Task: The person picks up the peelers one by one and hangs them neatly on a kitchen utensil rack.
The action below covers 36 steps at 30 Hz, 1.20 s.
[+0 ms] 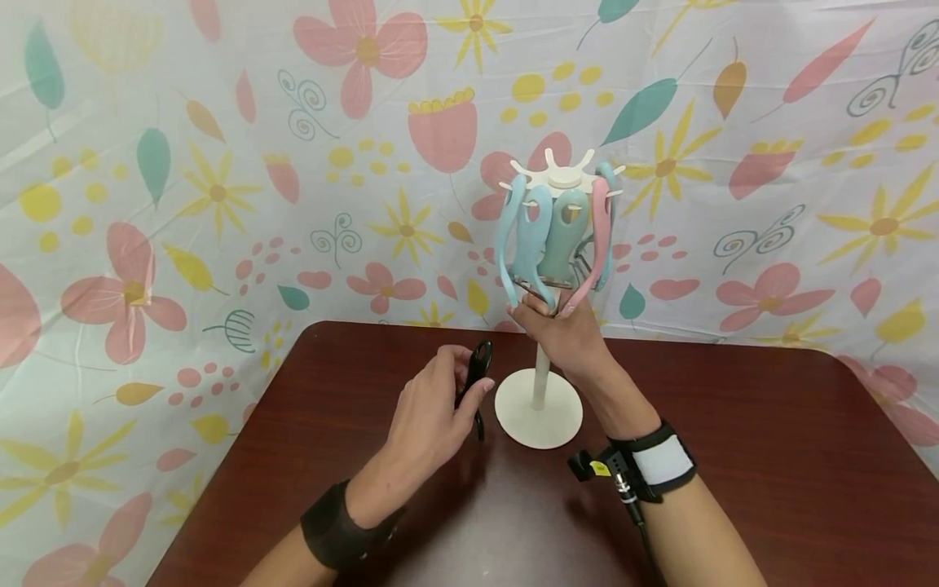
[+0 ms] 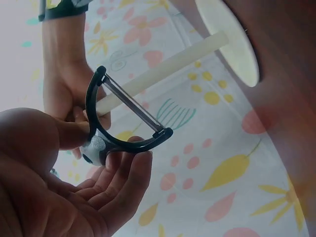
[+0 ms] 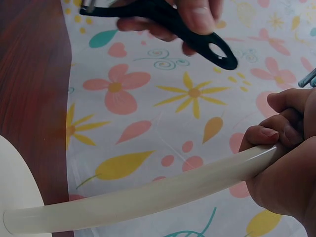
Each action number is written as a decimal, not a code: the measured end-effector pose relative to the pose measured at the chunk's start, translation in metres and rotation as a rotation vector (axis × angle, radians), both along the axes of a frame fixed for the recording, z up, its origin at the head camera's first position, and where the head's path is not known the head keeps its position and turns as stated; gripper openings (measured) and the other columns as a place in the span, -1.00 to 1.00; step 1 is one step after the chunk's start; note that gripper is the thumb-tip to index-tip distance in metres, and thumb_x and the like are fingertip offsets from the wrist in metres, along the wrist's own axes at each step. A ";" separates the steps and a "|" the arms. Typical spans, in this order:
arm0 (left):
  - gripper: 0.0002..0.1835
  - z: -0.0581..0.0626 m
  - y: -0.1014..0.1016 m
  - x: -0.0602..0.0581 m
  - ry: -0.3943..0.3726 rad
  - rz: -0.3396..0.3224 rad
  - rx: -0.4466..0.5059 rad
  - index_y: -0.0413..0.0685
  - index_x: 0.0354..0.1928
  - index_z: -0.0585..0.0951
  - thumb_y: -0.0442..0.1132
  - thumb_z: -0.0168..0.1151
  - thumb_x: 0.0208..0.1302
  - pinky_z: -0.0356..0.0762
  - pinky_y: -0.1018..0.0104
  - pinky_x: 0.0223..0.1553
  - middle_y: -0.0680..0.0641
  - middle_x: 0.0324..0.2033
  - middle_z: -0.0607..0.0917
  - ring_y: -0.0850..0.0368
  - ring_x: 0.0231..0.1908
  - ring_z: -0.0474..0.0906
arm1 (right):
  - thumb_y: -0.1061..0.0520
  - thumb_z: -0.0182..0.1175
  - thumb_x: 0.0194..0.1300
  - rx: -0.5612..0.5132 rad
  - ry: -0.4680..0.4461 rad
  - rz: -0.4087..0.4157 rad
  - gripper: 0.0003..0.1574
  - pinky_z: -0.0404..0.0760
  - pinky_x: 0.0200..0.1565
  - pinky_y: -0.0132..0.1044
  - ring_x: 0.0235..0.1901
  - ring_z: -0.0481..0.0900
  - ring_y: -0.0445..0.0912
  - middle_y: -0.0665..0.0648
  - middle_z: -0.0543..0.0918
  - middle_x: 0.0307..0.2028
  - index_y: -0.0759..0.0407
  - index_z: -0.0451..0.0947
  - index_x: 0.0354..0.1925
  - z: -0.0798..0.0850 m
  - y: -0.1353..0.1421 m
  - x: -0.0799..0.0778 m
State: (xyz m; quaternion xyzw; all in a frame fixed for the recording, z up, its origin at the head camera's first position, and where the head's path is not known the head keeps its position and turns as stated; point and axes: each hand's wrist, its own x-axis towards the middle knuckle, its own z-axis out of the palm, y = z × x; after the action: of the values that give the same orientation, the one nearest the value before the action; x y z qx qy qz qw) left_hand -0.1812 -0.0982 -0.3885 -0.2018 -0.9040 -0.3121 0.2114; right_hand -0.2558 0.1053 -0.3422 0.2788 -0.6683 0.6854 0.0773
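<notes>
In the head view, my left hand [image 1: 433, 412] holds a black Y-shaped peeler [image 1: 479, 364] upright to the left of a white rotating-style rack with a round base [image 1: 539, 424]. The left wrist view shows the peeler's metal blade [image 2: 132, 106] and black frame, pinched between thumb and fingers near its grey neck. My right hand [image 1: 568, 338] grips the rack's white pole [image 3: 143, 200] just under the hanging peelers. On the rack's hooks hang several peelers: light blue [image 1: 533, 232], grey-green [image 1: 568, 232] and pink [image 1: 599, 236].
A dark red-brown table [image 1: 748, 440] lies beneath the hands. Behind and to the left hangs a flower-patterned cloth [image 1: 381, 204]. Each wrist wears a black strap, and a cable [image 1: 645, 538] runs from the right one. Some upper hooks [image 1: 550, 159] at the back bear nothing.
</notes>
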 end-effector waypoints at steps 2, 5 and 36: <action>-0.56 0.003 0.001 -0.002 0.008 -0.005 0.016 -0.03 0.10 0.42 0.09 0.16 0.36 0.41 0.40 -0.54 0.20 -0.36 0.53 0.35 -0.52 0.39 | 0.26 0.22 0.34 0.006 0.003 -0.008 -0.38 0.12 -0.51 -0.27 -0.63 -0.01 -0.11 0.02 0.07 -0.65 0.21 -0.02 -0.60 0.000 0.000 0.000; -0.54 0.007 0.001 -0.005 0.026 -0.021 0.045 -0.06 0.13 0.42 0.07 0.17 0.37 0.44 0.39 -0.51 0.13 -0.33 0.55 0.29 -0.48 0.45 | 0.29 0.20 0.33 0.009 0.010 -0.011 -0.38 0.12 -0.52 -0.27 -0.63 -0.02 -0.11 0.02 0.06 -0.67 0.21 -0.03 -0.62 0.000 -0.001 0.000; -0.53 0.046 0.007 -0.047 0.147 -0.129 0.294 -0.07 0.25 0.40 -0.04 0.16 0.40 0.59 0.32 -0.28 0.10 -0.24 0.56 0.31 -0.22 0.54 | 0.37 0.18 0.31 0.044 0.084 -0.024 -0.43 0.15 -0.59 -0.27 -0.67 0.03 -0.11 0.02 0.09 -0.69 0.24 0.03 -0.63 0.017 -0.004 0.012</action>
State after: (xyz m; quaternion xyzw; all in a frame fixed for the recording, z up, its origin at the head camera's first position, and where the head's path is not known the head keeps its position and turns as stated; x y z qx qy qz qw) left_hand -0.2280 -0.0912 -0.3426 -0.2483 -0.8160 -0.4384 0.2836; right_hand -0.2440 0.1016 -0.3256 0.3009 -0.6825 0.6574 0.1073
